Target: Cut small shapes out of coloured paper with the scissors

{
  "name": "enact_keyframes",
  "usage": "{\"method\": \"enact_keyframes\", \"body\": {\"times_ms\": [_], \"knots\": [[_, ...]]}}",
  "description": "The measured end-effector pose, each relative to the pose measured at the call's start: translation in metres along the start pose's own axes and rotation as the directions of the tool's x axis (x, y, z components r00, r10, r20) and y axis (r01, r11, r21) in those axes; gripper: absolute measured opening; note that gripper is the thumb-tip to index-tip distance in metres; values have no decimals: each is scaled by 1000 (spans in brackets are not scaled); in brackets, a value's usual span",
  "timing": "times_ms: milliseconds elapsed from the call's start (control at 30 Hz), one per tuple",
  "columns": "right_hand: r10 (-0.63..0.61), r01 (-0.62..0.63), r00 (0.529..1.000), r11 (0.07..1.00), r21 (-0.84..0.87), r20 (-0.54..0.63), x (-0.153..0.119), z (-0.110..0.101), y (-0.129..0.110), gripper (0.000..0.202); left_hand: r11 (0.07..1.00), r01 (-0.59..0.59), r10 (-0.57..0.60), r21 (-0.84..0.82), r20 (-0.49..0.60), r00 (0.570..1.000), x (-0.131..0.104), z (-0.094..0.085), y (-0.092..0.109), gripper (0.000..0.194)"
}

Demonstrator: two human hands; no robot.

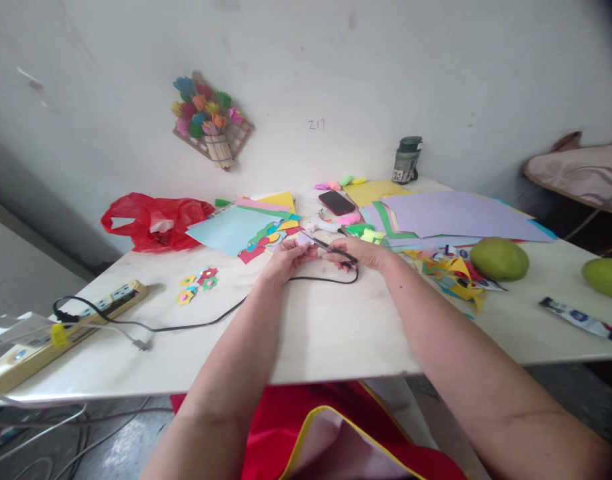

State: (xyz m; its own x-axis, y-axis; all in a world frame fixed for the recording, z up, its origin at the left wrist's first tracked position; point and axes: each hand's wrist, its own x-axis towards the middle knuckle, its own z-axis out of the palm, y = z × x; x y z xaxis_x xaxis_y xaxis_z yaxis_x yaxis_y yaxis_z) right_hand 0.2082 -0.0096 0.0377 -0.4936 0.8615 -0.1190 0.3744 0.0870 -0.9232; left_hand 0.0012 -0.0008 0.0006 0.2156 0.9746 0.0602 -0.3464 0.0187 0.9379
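Observation:
Near the middle of the table, my left hand (pixel 286 259) pinches a small piece of pale purple paper (pixel 305 238). Black-handled scissors (pixel 342 253) are gripped in my right hand (pixel 359 253), their blades pointing left against the paper. Just behind the hands lies a white glue gun (pixel 321 225). Bright green scraps (pixel 361 229) sit beyond my right hand, and cut coloured paper shapes (pixel 269 241) are left of my left hand. Several small paper flowers (pixel 199 285) rest farther left.
A black cord runs under my wrists to a power strip (pixel 101 307) at left. A red plastic bag (pixel 156 220), coloured sheets (pixel 436 213), a phone (pixel 337 203) and a jar (pixel 407 160) stand behind. Green mangoes (pixel 499 259) and a glue tube (pixel 580 319) lie right.

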Motion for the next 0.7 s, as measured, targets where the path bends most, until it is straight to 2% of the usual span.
{"method": "enact_keyframes", "body": {"times_ms": [700], "knots": [[-3,2,1000,1000,7,17,5,1,5,22,1000,10,-9,-16,54,998,1,-3,-1,16]]}}
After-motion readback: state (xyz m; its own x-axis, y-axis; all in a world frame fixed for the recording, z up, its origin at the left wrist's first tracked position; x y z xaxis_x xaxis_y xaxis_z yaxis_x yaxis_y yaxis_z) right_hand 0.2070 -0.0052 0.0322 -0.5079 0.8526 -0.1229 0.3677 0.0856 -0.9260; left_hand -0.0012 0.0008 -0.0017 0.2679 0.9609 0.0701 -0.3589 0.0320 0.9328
